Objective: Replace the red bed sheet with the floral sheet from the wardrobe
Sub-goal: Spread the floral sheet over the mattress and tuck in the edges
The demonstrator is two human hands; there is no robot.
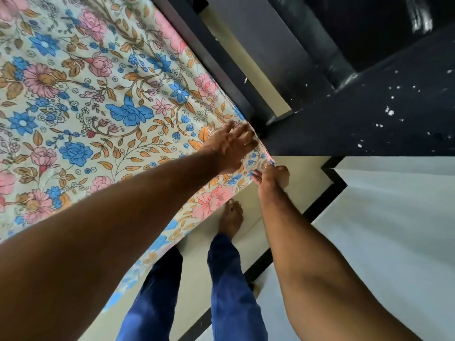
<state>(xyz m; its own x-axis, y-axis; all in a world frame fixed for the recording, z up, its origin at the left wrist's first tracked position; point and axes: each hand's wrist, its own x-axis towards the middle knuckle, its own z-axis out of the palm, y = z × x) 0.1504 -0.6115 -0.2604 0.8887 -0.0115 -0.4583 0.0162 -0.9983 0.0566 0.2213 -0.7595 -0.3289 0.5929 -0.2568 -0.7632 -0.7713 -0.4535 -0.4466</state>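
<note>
Pale tiled floor point(394, 230), dark wall corner point(369, 119) — and the cream floral cotton sheet point(98, 107) already covers the bed, no red showing. Left hand point(231, 146) presses flat, fingers spread; right hand point(269, 177) pinches the corner hem — tucking seemingly remains.

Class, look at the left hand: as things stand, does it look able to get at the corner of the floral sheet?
Probably yes. The left hand already lies flat on the floral sheet right at the corner, with nothing between them; the right hand pinches the edge just below.
</note>
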